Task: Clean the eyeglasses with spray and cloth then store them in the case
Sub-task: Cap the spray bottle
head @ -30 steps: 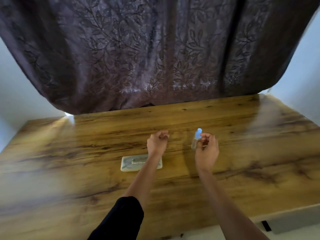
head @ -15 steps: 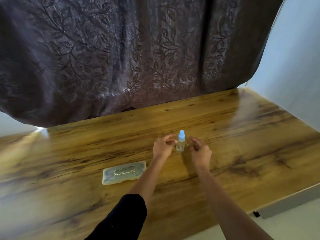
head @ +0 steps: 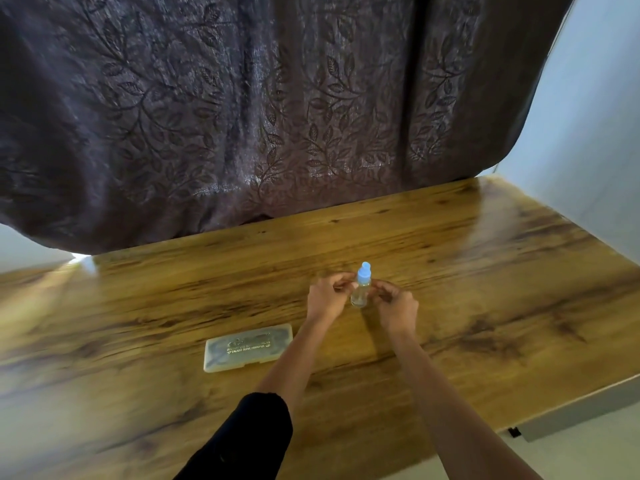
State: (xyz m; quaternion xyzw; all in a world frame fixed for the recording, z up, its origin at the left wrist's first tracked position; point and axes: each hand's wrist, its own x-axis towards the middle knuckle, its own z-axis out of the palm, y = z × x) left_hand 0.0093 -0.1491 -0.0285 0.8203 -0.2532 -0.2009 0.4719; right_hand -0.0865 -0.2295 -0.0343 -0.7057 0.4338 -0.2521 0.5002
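Observation:
A small clear spray bottle with a light blue cap stands upright on the wooden table. My left hand is at its left side, with curled fingertips pinching the bottle just under the cap. From the right, my right hand meets the bottle with curled fingers against its body. A translucent eyeglass case lies flat and closed on the table, to the left of my left forearm. Neither loose eyeglasses nor a cloth show anywhere in view.
A dark leaf-patterned curtain hangs along the table's far edge. A pale wall rises at the right. The table's near right edge drops off to a light floor.
A second ago my right hand held the bottle above the table. It now stands on the table, and both hands have closed in on it from either side.

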